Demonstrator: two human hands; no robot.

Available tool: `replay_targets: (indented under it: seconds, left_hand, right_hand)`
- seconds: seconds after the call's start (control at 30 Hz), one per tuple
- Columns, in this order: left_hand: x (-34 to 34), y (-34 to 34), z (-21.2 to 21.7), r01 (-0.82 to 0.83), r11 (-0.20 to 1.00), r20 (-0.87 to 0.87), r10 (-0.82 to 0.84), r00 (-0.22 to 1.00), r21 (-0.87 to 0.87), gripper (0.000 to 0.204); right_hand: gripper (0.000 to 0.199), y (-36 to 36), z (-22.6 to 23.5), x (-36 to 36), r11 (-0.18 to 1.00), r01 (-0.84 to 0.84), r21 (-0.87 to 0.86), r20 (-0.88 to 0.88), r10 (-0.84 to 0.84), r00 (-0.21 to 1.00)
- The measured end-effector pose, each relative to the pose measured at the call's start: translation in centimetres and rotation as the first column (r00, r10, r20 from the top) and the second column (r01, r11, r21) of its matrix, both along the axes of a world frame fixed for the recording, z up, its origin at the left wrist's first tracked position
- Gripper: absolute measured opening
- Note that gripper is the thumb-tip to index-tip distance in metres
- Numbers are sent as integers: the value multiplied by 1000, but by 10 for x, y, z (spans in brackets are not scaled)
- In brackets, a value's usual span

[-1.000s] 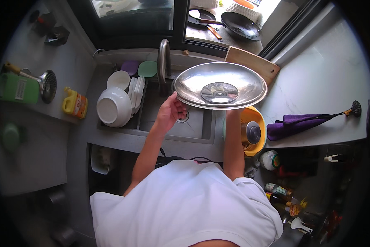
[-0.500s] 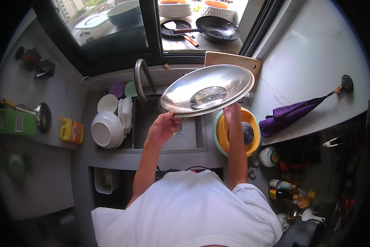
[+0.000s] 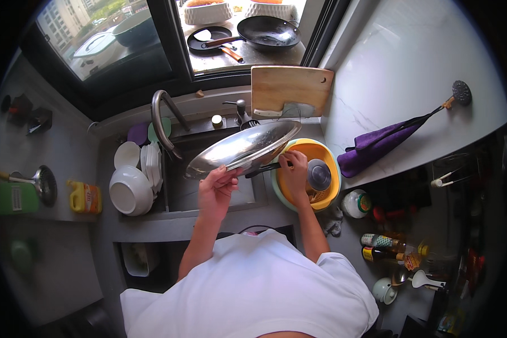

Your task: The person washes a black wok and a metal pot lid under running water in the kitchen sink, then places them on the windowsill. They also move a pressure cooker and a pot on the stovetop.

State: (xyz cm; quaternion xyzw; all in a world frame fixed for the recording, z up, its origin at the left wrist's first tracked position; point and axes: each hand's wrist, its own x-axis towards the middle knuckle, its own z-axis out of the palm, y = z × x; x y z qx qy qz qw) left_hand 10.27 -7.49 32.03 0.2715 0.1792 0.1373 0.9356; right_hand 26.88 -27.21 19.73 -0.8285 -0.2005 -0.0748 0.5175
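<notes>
A large shiny metal pot lid (image 3: 236,149) is tilted above the sink (image 3: 208,203). My left hand (image 3: 217,188) is closed on its near rim, thumb and fingers gripping the edge. A black handle (image 3: 263,169) sticks out under the lid's right part, and the fingertips of my right hand (image 3: 295,172) pinch its end. Whether that handle is joined to the lid I cannot tell. Below my right hand is a yellow colander (image 3: 328,194) nested in a pale green basin, with a round clear-grey lid (image 3: 319,174) inside.
White bowls (image 3: 131,190) and upright plates stand left of the sink, behind which rises a curved faucet (image 3: 158,121). At the back, a wooden cutting board (image 3: 293,93) leans with a cleaver (image 3: 298,110) before it. A purple cloth (image 3: 372,147) hangs right; bottles (image 3: 380,241) stand lower right.
The pot lid has come down and turned more edge-on, its near side tilted. My right hand has moved from its right underside to the black handle. The view has shifted right.
</notes>
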Motion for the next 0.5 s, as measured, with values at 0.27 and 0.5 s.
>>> replay_targets:
  seconds: [0.27,0.5]
  left_hand:
    - [7,-12,25,-18,980,-67,31,997,196,28]
    - [38,4,58,71,940,-29,-66,997,334,34]
  right_hand:
    - [54,16,-2,-21,831,4,-556,462,305,833]
    - [28,51,-10,13,912,54,-408,571,208,794]
